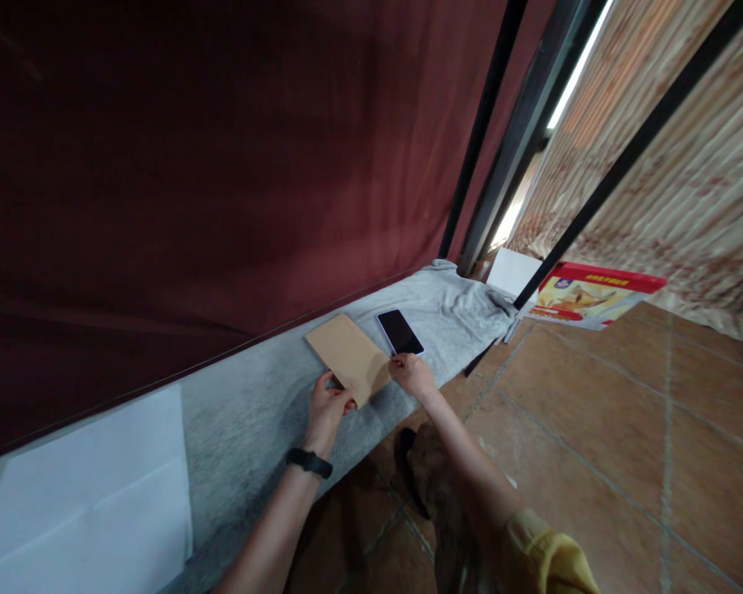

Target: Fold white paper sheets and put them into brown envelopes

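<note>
A brown envelope (350, 356) lies flat on a long surface (253, 412) that is covered with grey cloth. Both hands are at its near end. The left hand (328, 408) holds the near corner of the envelope: its grip is closed on the paper, with the thumb on top and the fingers at the edge. A black band (309, 462) is around this wrist. The right hand (414, 375) rests with its fingertips at the right corner of the envelope, just beside a phone (399, 332). I cannot tell if its grip is closed on the envelope or only touches it. The phone lies face up with a dark screen, close to the envelope's right edge. The right arm has a yellow sleeve (551, 561).

A white sheet (92, 503) lies at the left end of the surface, well apart from the hands. A dark red curtain (223, 165) hangs behind the surface. On the right, a red and yellow box (588, 295) stands by the tiled floor (625, 429).
</note>
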`<action>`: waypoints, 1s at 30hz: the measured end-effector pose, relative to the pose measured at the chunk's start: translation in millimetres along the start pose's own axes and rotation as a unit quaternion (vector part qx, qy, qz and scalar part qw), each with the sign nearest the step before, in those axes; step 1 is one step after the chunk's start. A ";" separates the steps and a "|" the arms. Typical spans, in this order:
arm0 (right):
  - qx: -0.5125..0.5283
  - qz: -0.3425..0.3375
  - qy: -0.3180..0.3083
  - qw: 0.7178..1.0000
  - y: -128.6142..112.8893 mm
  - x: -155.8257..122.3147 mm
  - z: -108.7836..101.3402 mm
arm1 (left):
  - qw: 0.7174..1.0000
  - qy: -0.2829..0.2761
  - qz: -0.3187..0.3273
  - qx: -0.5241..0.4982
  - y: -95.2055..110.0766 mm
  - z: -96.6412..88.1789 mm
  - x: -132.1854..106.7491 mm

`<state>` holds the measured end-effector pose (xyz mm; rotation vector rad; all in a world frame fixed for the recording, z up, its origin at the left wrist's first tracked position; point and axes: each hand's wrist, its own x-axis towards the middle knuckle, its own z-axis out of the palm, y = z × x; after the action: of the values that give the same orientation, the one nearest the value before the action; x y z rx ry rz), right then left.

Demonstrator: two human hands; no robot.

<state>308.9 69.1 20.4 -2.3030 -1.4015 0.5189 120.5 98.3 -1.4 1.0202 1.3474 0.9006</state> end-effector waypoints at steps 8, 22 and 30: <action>-0.008 0.003 -0.017 1.000 -0.9 1.6 0.2 | 1.000 -0.005 0.010 -0.005 -6.8 -1.7 -1.5; -0.048 0.005 -0.047 0.998 -1.9 1.2 1.9 | 0.980 -0.042 0.031 0.193 -9.5 1.5 2.8; -0.086 0.004 -0.060 0.994 -4.1 -0.9 1.6 | 0.949 -0.045 0.066 0.305 -8.4 0.4 4.5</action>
<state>304.6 70.3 21.2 -2.4484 -1.5500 0.5673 120.6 99.8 -10.8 1.6206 1.5299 0.5228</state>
